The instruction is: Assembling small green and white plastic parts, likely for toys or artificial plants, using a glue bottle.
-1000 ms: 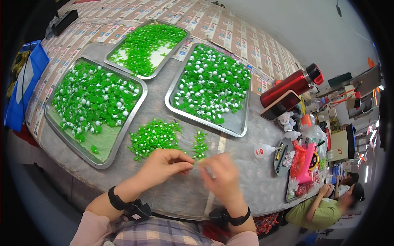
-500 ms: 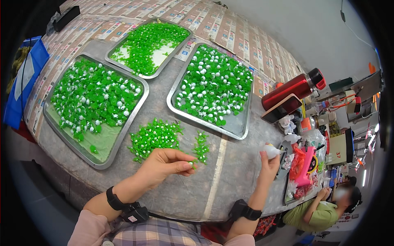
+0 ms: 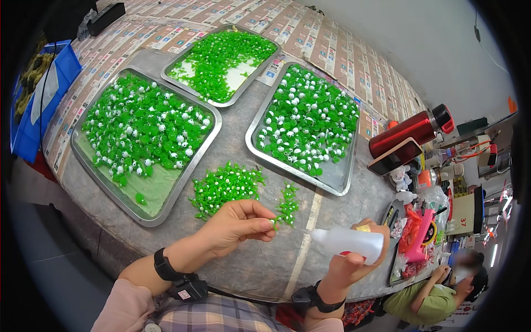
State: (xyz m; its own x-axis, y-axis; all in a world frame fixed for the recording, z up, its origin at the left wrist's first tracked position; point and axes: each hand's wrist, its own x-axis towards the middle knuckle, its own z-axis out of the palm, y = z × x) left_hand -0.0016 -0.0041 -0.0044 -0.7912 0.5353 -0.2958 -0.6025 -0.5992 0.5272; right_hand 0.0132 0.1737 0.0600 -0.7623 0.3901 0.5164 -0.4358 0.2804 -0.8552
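Observation:
My left hand (image 3: 235,228) pinches a tiny green plastic piece with a white tip (image 3: 274,222) between thumb and fingertips. A translucent white squeeze bottle (image 3: 351,243) lies nearly level in my right hand (image 3: 345,271), its fingers wrapped round it. Its thin nozzle points left, toward the pinched piece; whether they touch cannot be made out. Just beyond my left hand, a pile of similar green pieces (image 3: 227,191) lies on the grey table cover (image 3: 265,271). A small cluster of them (image 3: 287,203) sits to its right.
Metal trays stand beyond: a left tray (image 3: 157,185) and a right tray (image 3: 334,170) with green and white eyeball-like pieces, a back tray (image 3: 239,74) with small green ones. At right are a red thermos (image 3: 406,133), a phone (image 3: 394,159), a pink tool (image 3: 421,238) and a seated person (image 3: 420,299).
My right hand has brought the squeeze bottle leftward from the table's right side and tipped its nozzle toward my left hand. The left hand keeps its pinch; the whole view has shifted slightly.

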